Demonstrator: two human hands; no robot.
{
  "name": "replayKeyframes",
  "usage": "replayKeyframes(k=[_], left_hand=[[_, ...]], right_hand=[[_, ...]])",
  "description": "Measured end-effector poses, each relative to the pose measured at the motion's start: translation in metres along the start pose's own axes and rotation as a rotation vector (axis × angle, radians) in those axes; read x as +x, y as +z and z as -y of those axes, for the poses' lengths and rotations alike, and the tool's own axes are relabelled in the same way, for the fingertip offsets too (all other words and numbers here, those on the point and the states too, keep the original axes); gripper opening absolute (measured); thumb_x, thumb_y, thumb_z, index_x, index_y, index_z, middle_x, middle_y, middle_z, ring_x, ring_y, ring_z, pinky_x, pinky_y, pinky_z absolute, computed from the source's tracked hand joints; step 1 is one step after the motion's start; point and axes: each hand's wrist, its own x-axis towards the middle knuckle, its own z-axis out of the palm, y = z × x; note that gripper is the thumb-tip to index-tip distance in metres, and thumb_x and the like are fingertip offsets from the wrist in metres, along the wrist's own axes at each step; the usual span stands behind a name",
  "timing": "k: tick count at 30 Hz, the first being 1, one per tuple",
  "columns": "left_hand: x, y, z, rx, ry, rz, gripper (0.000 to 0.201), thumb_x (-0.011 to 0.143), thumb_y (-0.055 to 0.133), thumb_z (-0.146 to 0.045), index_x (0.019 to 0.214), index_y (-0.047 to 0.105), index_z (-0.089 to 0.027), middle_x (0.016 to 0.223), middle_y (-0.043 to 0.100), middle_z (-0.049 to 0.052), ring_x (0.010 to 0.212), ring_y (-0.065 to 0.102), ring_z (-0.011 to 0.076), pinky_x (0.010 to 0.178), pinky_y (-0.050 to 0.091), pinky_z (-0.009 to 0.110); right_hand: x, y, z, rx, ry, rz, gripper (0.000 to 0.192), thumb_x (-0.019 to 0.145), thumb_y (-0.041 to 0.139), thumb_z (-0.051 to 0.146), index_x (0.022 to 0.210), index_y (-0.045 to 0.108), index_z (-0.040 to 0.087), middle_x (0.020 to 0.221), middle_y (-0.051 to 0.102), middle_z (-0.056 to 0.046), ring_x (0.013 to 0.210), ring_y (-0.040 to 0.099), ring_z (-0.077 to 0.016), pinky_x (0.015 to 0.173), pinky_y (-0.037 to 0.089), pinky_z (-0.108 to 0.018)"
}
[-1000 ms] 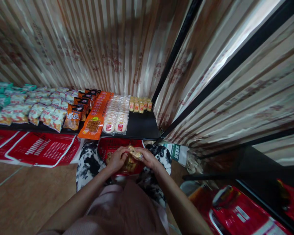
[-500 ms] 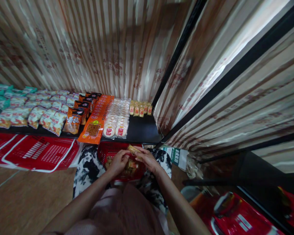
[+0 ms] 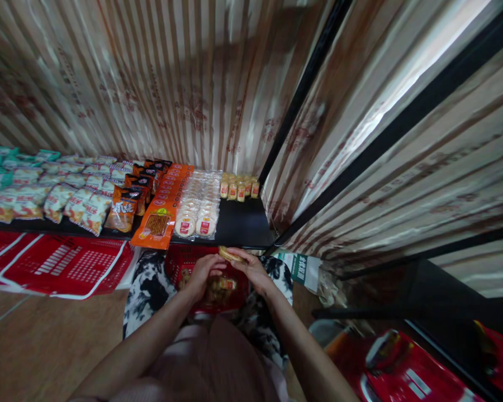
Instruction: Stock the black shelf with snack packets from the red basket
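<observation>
Since half a second ago, both hands have risen slightly toward the black shelf (image 3: 243, 223), and the packet now sits closer to its front edge. Low in the centre of the frame, the left hand (image 3: 203, 273) and, to its right, the right hand (image 3: 251, 271) together pinch a small golden-brown snack packet (image 3: 228, 255), fingers closed on it. It is clear-wrapped, oblong, and held above a red basket (image 3: 180, 262) of similar packets.

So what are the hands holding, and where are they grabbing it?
A small yellow snack packet, over the red basket. The right hand pinches its right end, and the left hand touches its left end with its fingers.
</observation>
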Motion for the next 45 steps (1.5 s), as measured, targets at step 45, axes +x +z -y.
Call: replayKeyframes(k=[45], left_hand=[[0.019, 0.025, -0.004, -0.117, -0.177, -0.061, 0.021, 0.07, 0.059, 0.0, 0.086, 0.055, -0.014, 0.075, 0.067, 0.002, 0.06, 0.063, 0.0086, 0.062, 0.05, 0.019]], right_hand=[[0.026, -0.015, -0.016, -0.05, -0.065, -0.274, 0.052, 0.063, 0.069, 0.041, 0.109, 0.055, 0.022, 0.11, 0.062, -0.009, 0.097, 0.061, -0.021, 0.089, 0.047, -0.037]])
